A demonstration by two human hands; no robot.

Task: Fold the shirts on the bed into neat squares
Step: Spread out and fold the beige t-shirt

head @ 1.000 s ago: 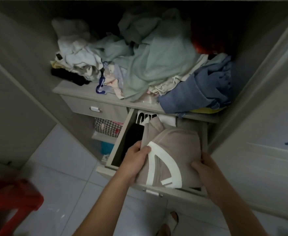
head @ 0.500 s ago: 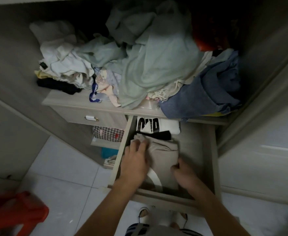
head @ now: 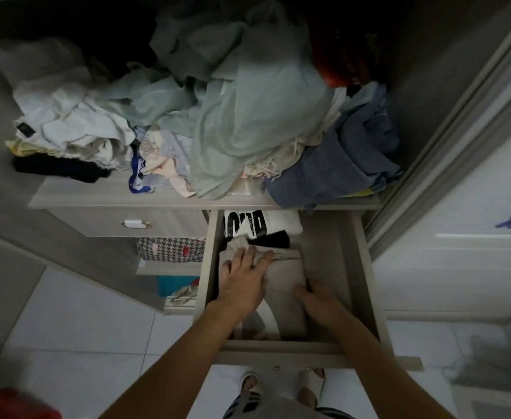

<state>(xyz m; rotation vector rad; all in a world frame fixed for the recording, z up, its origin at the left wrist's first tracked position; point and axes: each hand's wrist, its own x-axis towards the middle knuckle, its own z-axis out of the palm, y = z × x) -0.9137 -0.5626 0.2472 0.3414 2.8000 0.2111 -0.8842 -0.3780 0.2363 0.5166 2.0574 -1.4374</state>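
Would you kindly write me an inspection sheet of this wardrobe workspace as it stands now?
Surface: open drawer, right part bare; no bed in view.
Job's things: folded beige shirt lies in the drawer; white shirt with black print and a black garment behind it.
Clutter: unfolded clothes pile on the shelf above; denim bundle at its right.
Grips: left hand flat on the beige shirt; right hand at its right edge, fingers curled, hold unclear.
Cables: nothing seen.
Surroundings: closed drawer, tiled floor, red object.
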